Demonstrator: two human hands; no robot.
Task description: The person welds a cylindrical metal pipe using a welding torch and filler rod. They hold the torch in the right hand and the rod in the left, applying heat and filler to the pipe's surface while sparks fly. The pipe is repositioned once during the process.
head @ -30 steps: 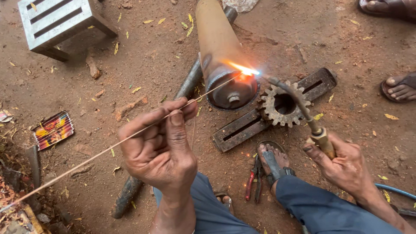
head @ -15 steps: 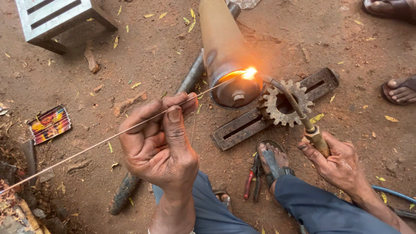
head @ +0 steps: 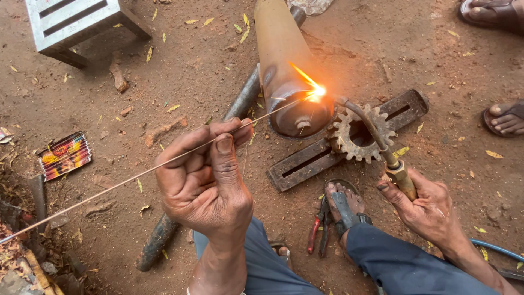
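Note:
My left hand (head: 204,183) pinches a long thin filler rod (head: 125,179) that runs from the lower left up to the flame. My right hand (head: 423,205) grips the brass handle of a gas torch (head: 382,150), whose curved tip points at the rim of a brown metal cylinder (head: 281,49) lying on the dirt. A bright orange flame (head: 314,90) burns where the rod tip meets the cylinder's end cap. A rusty gear (head: 357,134) rests on a slotted steel bar (head: 338,147) just under the torch neck.
A grey metal stool (head: 71,24) stands at the top left. A dark pipe (head: 164,235) lies under the cylinder. Red-handled pliers (head: 319,229) lie by my sandalled foot (head: 344,205). Other people's feet (head: 505,117) are at the right. A blue hose (head: 496,250) trails lower right.
The flame has shifted slightly along the cylinder's rim and flared brighter. Both hands hold nearly the same positions, with the rod tip kept at the flame.

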